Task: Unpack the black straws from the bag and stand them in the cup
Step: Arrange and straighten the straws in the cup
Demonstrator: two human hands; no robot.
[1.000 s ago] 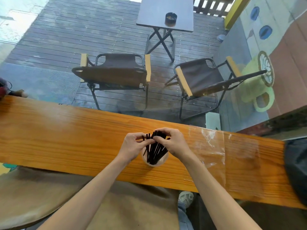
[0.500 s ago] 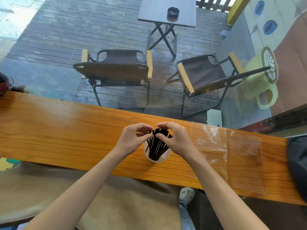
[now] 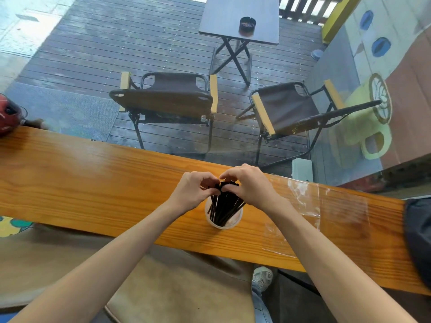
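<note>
Two hands pinch straws | cup on wooden counter | deck chairs beyond

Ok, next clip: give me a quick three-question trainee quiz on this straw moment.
1. True or false: the straws stand in the cup.
2. Where does the clear bag lie? A) to the right of the cup on the wooden counter B) on a chair C) in the left hand
3. Fill in: the right hand pinches the straws at their ____ ends.

Key: 1 true; 2 A; 3 top
</note>
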